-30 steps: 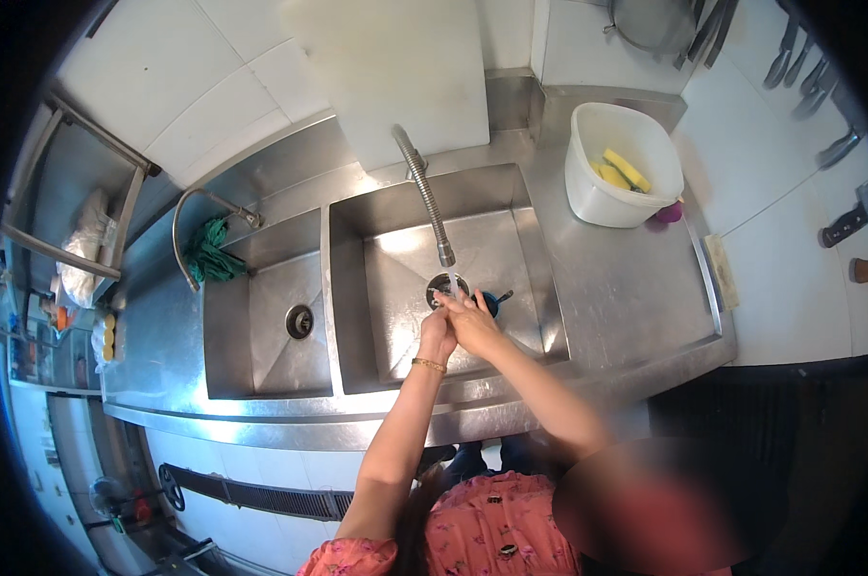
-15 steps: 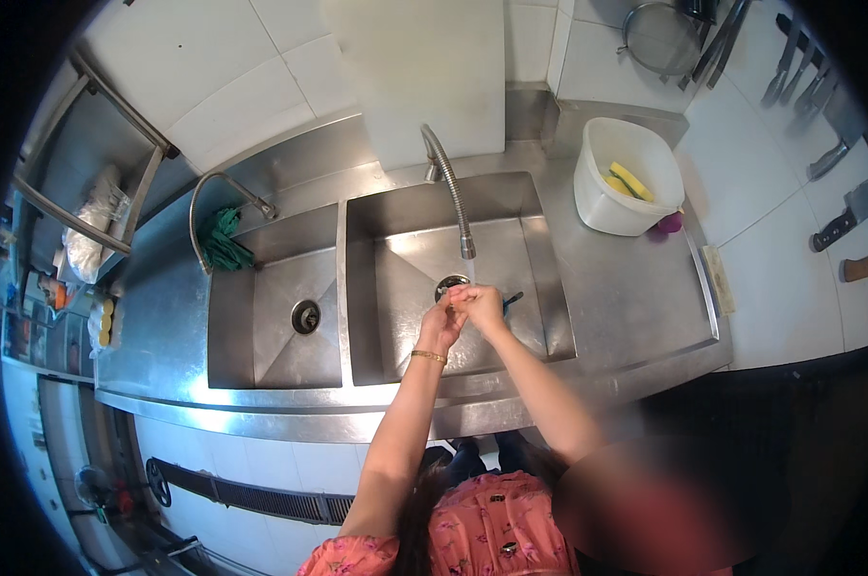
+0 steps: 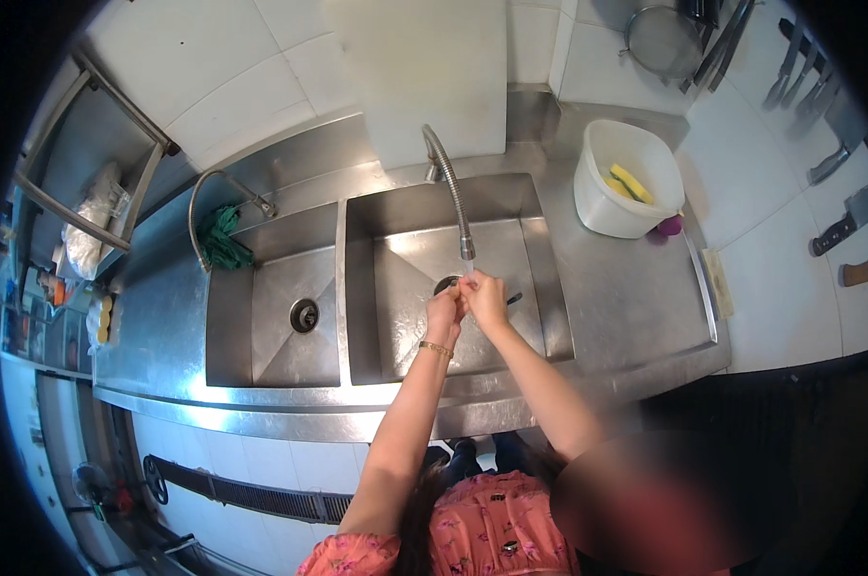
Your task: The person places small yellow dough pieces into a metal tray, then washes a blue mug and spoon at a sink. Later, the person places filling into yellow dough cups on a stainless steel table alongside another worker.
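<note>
My left hand (image 3: 444,315) and my right hand (image 3: 486,297) meet under a stainless flexible-neck faucet (image 3: 463,226), over the right sink basin (image 3: 395,336). Water runs from the spout onto them. The fingers of both hands are curled and pressed together at the tips; what they hold, if anything, is too small to name. A thin bracelet circles my left wrist. Just beyond my right hand a slim dark handle (image 3: 514,299) shows, the rest of it hidden behind the hand. The drain (image 3: 444,285) lies partly behind my fingers.
A white plastic tub (image 3: 611,216) with yellow pieces inside stands right of the basin, a purple thing (image 3: 671,227) beside it. Left are a smaller basin (image 3: 280,365), a second faucet (image 3: 200,216) and a green cloth (image 3: 225,245). Knives (image 3: 835,233) hang at the right wall.
Both hands have moved slightly up toward the spout, my right hand farther. The fingers remain together, and the visible handle beside my right hand looks shorter.
</note>
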The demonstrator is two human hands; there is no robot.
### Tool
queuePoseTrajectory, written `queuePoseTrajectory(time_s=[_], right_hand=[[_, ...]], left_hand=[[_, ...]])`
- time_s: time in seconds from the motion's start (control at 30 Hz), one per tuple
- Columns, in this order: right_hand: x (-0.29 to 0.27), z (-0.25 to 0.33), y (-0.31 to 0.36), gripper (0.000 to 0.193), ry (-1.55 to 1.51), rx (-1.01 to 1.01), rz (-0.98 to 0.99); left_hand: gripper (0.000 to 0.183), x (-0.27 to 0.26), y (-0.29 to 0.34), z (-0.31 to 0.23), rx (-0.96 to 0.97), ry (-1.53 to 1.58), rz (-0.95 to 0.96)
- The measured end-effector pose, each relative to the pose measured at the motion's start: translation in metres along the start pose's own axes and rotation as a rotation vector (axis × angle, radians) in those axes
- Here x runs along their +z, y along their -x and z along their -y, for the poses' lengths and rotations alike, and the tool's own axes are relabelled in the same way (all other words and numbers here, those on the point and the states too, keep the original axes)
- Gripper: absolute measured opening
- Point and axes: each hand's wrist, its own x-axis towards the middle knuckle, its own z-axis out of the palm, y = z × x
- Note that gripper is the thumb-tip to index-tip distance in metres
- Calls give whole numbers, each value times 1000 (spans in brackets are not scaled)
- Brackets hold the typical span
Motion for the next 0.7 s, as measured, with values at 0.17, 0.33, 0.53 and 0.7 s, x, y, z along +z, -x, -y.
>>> queuePoseTrajectory(time_s=[0.17, 0.33, 0.53, 0.7], right_hand=[[-5, 6, -1, 7, -313, 42, 146], [-3, 3, -14, 14, -81, 42, -17], [-9, 4, -16, 13, 216, -89, -71], [-15, 6, -15, 13, 174, -176, -52]], left_hand=[[16, -5, -1, -11, -95, 99, -6], [18, 6, 13, -20, 10, 140, 28], [18, 8, 15, -22, 153, -245, 12], [18, 6, 10, -23, 250, -506, 17]])
